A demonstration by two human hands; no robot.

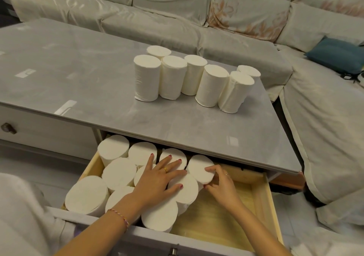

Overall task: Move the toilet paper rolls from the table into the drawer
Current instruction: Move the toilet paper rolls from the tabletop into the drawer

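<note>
**Both hands down, left flat, right pinching**

Left hand [157, 179] lay palm-down, fingers spread and straight, forearm angled in from lower left. Right hand [220, 181] sat beside it, fingers curled, thumb and fingertips pinching, forearm from lower right.

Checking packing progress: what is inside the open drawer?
Upright toilet paper rolls fill the drawer's left side; its bare wooden floor shows at right. The tabletop hides the back.

Back rolls in the drawer [256, 179] partly under the tabletop [197, 133]; forearms cut off below.
</note>
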